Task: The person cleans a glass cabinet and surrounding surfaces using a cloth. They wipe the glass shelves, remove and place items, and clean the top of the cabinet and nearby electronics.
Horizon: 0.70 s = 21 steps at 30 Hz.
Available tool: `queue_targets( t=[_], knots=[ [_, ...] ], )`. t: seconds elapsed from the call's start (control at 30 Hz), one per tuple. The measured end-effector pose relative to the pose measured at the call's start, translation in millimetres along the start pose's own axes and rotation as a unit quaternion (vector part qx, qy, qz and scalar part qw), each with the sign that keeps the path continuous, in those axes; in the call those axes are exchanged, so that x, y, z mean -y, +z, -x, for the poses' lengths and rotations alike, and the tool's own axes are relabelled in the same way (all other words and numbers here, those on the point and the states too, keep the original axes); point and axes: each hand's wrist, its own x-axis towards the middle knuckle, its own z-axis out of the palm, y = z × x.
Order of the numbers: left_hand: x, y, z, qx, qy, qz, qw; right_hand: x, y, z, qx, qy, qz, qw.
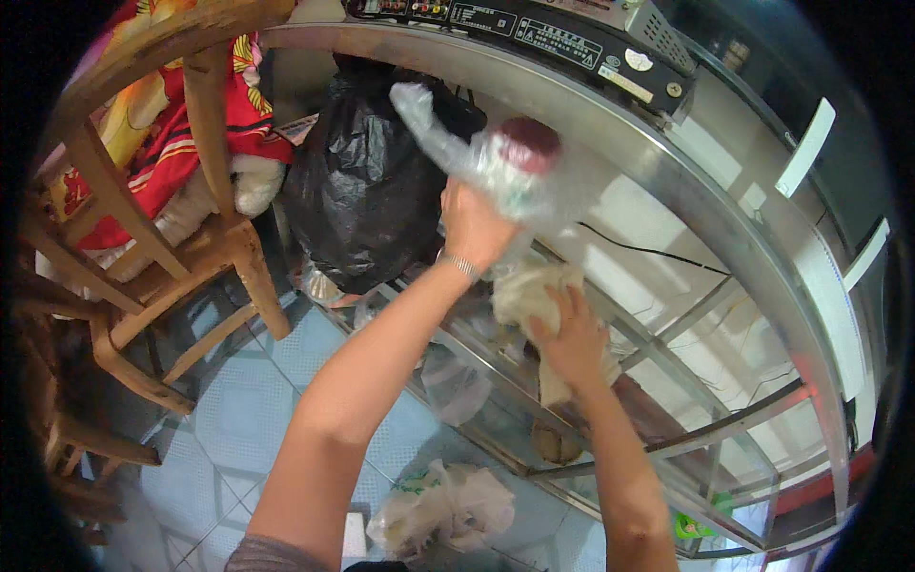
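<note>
My left hand [477,222] is closed around a clear plastic bag [429,129] and the container inside it. A dark red lid [529,143] tops this container, which is blurred and held above the shelf. Lower and to the right, my right hand [572,339] rests with spread fingers on a beige cloth [525,293]. Whether the fingers grip the cloth cannot be seen. The cloth lies over a metal-framed glass cabinet shelf [486,361]. A full black plastic bag [357,186] stands just left of my left hand.
An electronic device [515,36] sits on the cabinet top. The metal rim [658,157] curves over the opening. Wooden chairs [214,250] stand at left, near a red patterned cloth [164,193]. Plastic bags [443,508] lie on the tiled floor [214,443]. A black cable [650,250] runs behind.
</note>
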Motion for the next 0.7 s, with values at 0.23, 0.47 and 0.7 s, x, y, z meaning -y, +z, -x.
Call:
queue_targets(
  t=[0.23, 0.47, 0.7],
  knots=[
    [-47.9, -194.7, 134.8, 0.169, -0.050, -0.062, 0.982, 24.9, 44.7, -102.7, 0.011, 0.050, 0.006, 0.999],
    [51.5, -398.9, 305.9, 0.051, -0.203, -0.371, 0.905, 72.2, 35.7, -68.3, 0.056, -0.083, 0.027, 0.995],
    [192.8, -458.1, 385.3, -0.230, -0.338, -0.230, 0.883, 80.3, 2.1, 64.6, 0.055, -0.384, -0.132, 0.912]
  ],
)
